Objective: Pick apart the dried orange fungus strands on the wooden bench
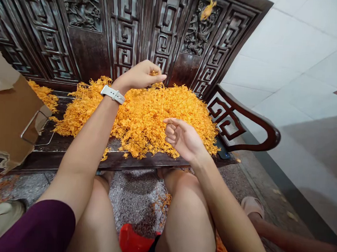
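Observation:
A broad heap of small orange leggy pieces (145, 128), plastic-looking, covers the seat of a dark carved wooden bench (78, 149). My left hand (144, 75), with a pale-banded watch (113, 94) on its wrist, reaches over the back of the heap. Its thumb and fingers close on an orange piece (158, 84), partly hidden by the hand. Above the heap's front right part, my right hand (183, 138) is turned palm inward. Its index finger points left and the other fingers bend loosely, with nothing seen in them. One blurred orange piece (208, 8) appears in front of the bench's backrest.
At left on the bench is a torn cardboard box (13, 112) beside a bent metal wire frame (36, 133). A curved armrest (266, 137) bounds the right end. Below are a red plastic stool (134, 243) and orange bits on the speckled floor. Another person's foot (253, 207) is at right.

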Tool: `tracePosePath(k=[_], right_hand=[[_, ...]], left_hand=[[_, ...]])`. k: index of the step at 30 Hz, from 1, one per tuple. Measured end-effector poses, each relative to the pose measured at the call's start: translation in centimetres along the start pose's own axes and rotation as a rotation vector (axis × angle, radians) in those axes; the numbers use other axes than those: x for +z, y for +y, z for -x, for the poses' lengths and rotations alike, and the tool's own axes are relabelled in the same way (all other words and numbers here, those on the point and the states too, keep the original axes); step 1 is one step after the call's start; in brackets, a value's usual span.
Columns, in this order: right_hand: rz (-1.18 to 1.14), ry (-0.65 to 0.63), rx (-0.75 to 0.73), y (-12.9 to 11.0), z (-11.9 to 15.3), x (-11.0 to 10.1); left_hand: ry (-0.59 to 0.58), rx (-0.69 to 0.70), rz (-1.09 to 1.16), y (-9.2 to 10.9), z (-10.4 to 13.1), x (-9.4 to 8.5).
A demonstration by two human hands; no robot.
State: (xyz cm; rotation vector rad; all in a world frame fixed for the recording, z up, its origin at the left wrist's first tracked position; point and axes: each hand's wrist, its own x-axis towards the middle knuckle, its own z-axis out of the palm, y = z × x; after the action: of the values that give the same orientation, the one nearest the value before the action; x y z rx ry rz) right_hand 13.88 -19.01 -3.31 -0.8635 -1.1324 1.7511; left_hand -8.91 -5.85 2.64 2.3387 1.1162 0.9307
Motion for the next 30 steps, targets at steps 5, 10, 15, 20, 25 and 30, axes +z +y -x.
tracePosePath(k=[5, 10, 15, 20, 25, 30], right_hand=[[0.01, 0.043, -0.054, 0.8, -0.1, 0.6], [0.012, 0.157, -0.154, 0.6, -0.1, 1.3], [0.045, 0.168, -0.222, 1.1, -0.4, 1.2], [0.277, -0.096, -0.199, 1.3, 0.6, 1.4], [1.105, -0.216, -0.372, 0.9, 1.0, 0.4], [1.564, -0.233, -0.19, 0.8, 1.5, 0.4]], left_hand=[[-0.269, 0.111, 0.089, 2.3, -0.5, 0.8], [-0.48, 0.227, 0.061, 3.4, -1.1, 1.9], [-0.528, 0.205, 0.057, 3.8, -1.4, 2.5], [-0.438, 0.246, 0.117, 2.8, -0.7, 1.1], [-0.501, 0.227, 0.094, 2.1, 0.1, 2.2], [-0.626, 0.222, 0.065, 0.4, 0.4, 6.2]])
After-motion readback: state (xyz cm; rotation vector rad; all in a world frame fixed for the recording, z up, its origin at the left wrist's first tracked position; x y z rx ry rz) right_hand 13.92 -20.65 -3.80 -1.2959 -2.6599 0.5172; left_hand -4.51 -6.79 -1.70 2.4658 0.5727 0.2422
